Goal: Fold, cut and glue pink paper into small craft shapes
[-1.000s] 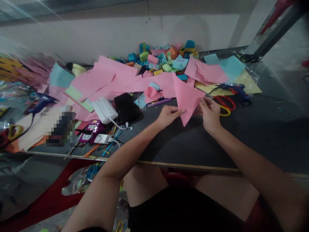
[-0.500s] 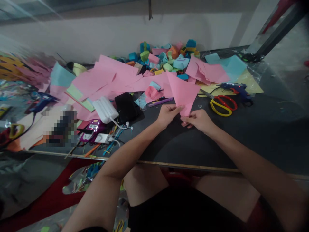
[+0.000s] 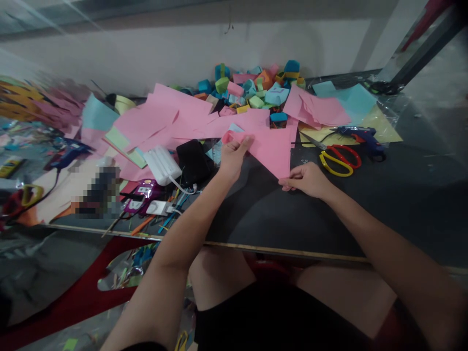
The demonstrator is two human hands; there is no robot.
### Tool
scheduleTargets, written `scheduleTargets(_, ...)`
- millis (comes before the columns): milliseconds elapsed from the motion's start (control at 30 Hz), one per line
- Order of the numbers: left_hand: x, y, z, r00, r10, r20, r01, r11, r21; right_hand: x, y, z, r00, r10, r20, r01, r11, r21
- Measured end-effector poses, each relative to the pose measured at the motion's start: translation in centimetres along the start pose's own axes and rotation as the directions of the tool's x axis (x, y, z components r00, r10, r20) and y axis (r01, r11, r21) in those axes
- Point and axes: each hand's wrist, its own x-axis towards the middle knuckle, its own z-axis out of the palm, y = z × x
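A pink paper sheet (image 3: pixel 272 148), tapering to a corner near me, is held above the dark table between both hands. My left hand (image 3: pixel 233 155) grips its left edge, thumb on top and fingers behind. At the near corner, the fingertips of my right hand (image 3: pixel 305 180) pinch the paper. Behind my left hand a curled pink paper piece (image 3: pixel 227 137) shows in part. To the right of the sheet lie scissors (image 3: pixel 338 160) with one yellow and one red handle.
Folded paper pieces (image 3: pixel 256 92) in several colours are heaped by the wall. Glue guns (image 3: pixel 360 136) lie right and left. A black phone (image 3: pixel 192 158), a white power strip (image 3: pixel 163 165) and a purple device (image 3: pixel 144 195) with cords sit left of my arms. The table edge (image 3: pixel 270 248) runs before my lap.
My left hand has moved left and away from me along the paper, from the near tip to its left edge. The sheet has tilted leftward; my right hand still pinches the corner.
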Motion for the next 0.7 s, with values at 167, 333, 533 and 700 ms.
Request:
scheduleTargets(167, 0.9, -0.4, -0.7, 0.998, 0.054, -0.025, -0.055, 0.998, -0.033, 0.3, 0.6, -1.0, 1.0, -0.016, -0.007, 0.016, 0.995, -0.095)
scheduleTargets(333, 0.3, -1.0, -0.3, 0.999, 0.043, 0.019, -0.044, 0.998, 0.042, 0.8, 1.2, -0.5, 0.945, -0.224, -0.238, 0.199, 0.972, -0.124)
scheduleTargets(533, -1.2, -0.8, 0.7, 0.994, 0.052, 0.093, -0.06, 0.995, 0.077, 0.6, 0.5, 0.5, 0.793, -0.204, -0.574, 0.251, 0.968, 0.003)
scheduleTargets(700, -1.7, -0.5, 1.1, 0.993, 0.033, 0.11, -0.041, 0.997, 0.071, 0.4, 0.3, 0.6, 0.785, -0.201, -0.586, 0.248, 0.969, 0.0)
